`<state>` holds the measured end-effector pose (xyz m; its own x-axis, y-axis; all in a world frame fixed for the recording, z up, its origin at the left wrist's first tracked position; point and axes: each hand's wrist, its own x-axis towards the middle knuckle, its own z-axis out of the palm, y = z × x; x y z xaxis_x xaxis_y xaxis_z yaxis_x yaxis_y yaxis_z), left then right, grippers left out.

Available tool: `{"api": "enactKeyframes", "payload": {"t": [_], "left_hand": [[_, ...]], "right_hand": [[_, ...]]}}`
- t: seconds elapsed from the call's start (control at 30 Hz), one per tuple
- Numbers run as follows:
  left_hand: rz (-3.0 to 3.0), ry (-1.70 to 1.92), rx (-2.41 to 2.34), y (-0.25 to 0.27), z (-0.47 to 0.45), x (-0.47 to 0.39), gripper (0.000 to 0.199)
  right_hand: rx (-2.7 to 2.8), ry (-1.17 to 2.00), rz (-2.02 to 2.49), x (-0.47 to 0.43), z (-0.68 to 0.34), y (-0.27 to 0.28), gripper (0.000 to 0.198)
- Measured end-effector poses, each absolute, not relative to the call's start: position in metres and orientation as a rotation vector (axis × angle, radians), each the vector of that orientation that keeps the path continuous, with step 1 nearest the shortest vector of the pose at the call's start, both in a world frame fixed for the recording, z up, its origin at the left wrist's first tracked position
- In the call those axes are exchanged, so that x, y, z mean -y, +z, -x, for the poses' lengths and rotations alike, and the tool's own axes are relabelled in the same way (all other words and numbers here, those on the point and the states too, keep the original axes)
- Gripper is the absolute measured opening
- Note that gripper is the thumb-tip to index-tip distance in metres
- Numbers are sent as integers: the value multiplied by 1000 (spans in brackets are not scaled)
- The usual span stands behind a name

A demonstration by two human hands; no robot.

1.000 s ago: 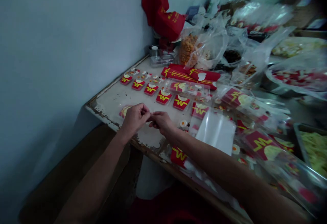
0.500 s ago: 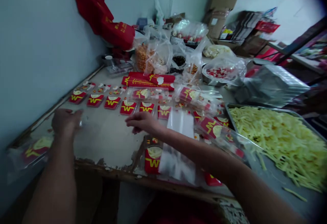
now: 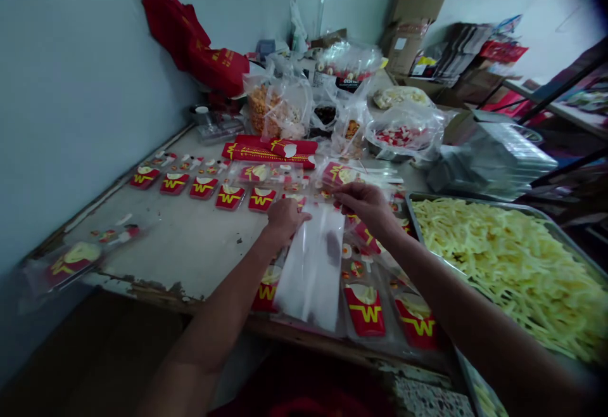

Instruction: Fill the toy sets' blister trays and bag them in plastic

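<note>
A stack of clear, flat plastic bags (image 3: 311, 271) lies near the table's front edge, over several filled packets. My left hand (image 3: 285, 219) is closed at the upper left corner of the bags, thumb and fingers pressed on the plastic. Just beyond their upper right corner, my right hand (image 3: 365, 206) has thumb and finger pinched together; what is between them is too small to make out. Packets printed with a red carton and yellow W surround the bags, one (image 3: 365, 309) to their right. A row of similar packets (image 3: 204, 187) runs along the table at the left.
A metal tray of pale yellow strips (image 3: 503, 265) stands at the right, beside stacked clear plastic containers (image 3: 498, 157). Red printed cartons (image 3: 270, 151) lie behind the row. Farther back are bags of orange snacks (image 3: 261, 109) and a bowl of red-and-white pieces (image 3: 401, 138).
My left hand has left the far-left packet and come right to the stacked bags. My right hand has moved right, to the bags' upper right corner. The view has shifted slightly.
</note>
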<state>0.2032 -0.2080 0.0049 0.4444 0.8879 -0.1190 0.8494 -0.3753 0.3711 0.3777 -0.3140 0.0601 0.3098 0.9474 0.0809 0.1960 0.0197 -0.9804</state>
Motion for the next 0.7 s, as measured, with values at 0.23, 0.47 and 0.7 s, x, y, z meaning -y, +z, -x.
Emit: {"api": "enactKeyframes", "payload": {"t": [0.23, 0.47, 0.7], "left_hand": [[-2304, 566, -1822, 1, -178, 224, 78], [-1935, 563, -1502, -10, -159, 202, 38], [-1522, 848, -1016, 36, -86, 208, 61]], "right_hand": [[1732, 229, 1926, 284, -390, 38, 31], [2157, 126, 1869, 242, -367, 21, 61], [1754, 1201, 1135, 193, -320, 40, 46]]}}
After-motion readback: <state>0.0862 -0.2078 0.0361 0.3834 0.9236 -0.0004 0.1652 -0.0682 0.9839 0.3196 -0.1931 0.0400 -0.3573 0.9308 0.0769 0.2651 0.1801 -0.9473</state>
